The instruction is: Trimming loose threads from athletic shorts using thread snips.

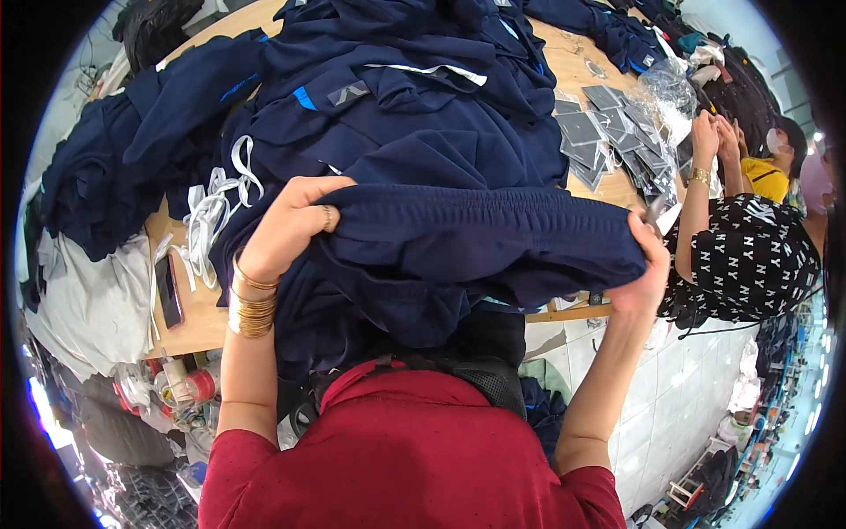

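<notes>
Stretched between my hands is the elastic waistband of a pair of navy trousers, gathered along its top edge. My left hand, with a ring and several gold bangles at the wrist, is closed on the band's left end. At the other end my right hand grips the band, thumb and fingers around the fabric. A small grey metal tool pokes out by the right fingers; its kind is hard to make out. The rest of the trousers droops in folds toward my lap.
A large navy garment pile covers the table beyond. White cords and a phone lie at left, beside white cloth. Grey tags and clear plastic lie at right, near a co-worker in a patterned black shirt.
</notes>
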The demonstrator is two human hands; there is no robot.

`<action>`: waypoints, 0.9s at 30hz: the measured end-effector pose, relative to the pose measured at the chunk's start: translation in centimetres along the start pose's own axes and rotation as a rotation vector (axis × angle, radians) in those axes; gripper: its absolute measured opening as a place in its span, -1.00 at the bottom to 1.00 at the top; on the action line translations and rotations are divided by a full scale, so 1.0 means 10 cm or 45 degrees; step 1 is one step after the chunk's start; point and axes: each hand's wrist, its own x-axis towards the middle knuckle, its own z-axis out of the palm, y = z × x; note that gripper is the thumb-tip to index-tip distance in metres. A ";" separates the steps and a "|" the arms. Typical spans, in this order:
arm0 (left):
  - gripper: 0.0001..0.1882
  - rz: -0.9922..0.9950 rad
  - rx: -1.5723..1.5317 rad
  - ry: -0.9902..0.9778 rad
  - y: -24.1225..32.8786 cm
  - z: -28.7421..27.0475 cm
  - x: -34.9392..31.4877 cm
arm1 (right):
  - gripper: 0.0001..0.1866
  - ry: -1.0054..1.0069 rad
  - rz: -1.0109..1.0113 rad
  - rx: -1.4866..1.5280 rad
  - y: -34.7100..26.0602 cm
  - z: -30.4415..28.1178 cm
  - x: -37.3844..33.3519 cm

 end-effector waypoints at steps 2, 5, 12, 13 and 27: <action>-0.67 0.122 0.175 -0.020 0.04 0.10 0.04 | -0.83 0.086 0.119 0.133 0.15 -0.03 0.13; -0.57 0.371 0.768 -0.020 -0.05 0.17 0.17 | -0.76 -0.046 0.340 0.352 0.22 0.04 0.19; -0.44 0.674 0.620 -0.237 -0.09 0.80 0.52 | -0.84 -0.126 0.493 0.269 0.28 0.64 0.05; -0.51 0.543 0.467 -0.345 -0.11 0.80 0.58 | -0.82 -0.164 0.444 0.297 0.24 0.59 0.06; -0.72 -0.256 -0.857 -0.482 0.02 0.71 0.28 | -0.94 0.027 -0.062 -0.760 0.38 0.49 0.09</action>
